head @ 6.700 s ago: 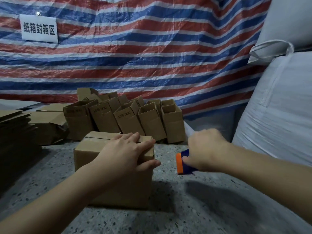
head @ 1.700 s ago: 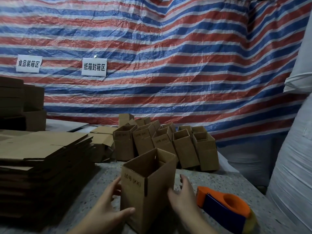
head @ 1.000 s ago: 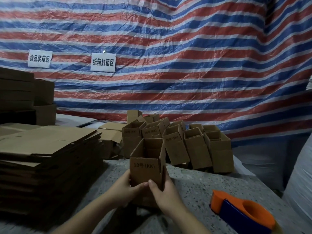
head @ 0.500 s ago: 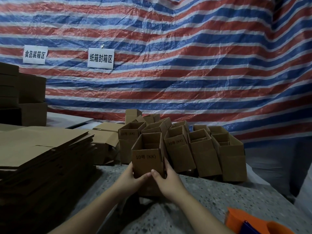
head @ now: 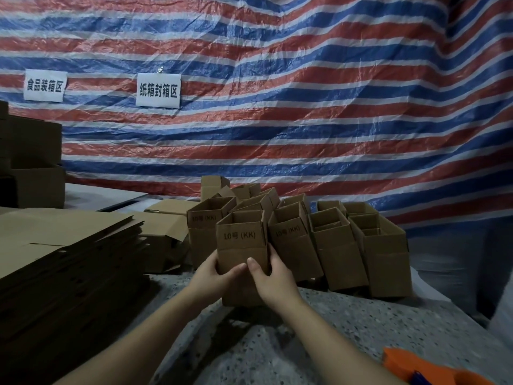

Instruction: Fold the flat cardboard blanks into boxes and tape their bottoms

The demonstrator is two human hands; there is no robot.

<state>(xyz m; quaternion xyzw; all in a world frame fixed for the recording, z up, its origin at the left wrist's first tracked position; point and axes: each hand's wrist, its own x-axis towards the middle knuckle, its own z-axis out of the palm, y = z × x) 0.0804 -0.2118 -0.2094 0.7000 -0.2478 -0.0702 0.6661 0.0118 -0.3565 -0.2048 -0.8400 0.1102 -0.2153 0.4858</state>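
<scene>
A small brown cardboard box (head: 241,240) printed "10号 (KK)" stands upright with its top open, right in front of a cluster of several like boxes (head: 336,245). My left hand (head: 212,276) grips its lower left side, thumb on the front face. My right hand (head: 273,279) grips its lower right side, thumb also on the front. A tall stack of flat cardboard blanks (head: 63,262) lies at the left. The orange and blue tape dispenser (head: 422,369) shows at the bottom right corner, apart from both hands.
The speckled stone table (head: 347,329) runs under everything. Behind it hangs a red, white and blue striped tarp (head: 305,107) with two white paper signs (head: 158,90). Larger boxes (head: 36,162) are stacked at the far left. A white sack edge is at the far right.
Both hands have carried the open box away from me and up against the cluster of finished boxes. The tape dispenser has slid further toward the bottom right of view.
</scene>
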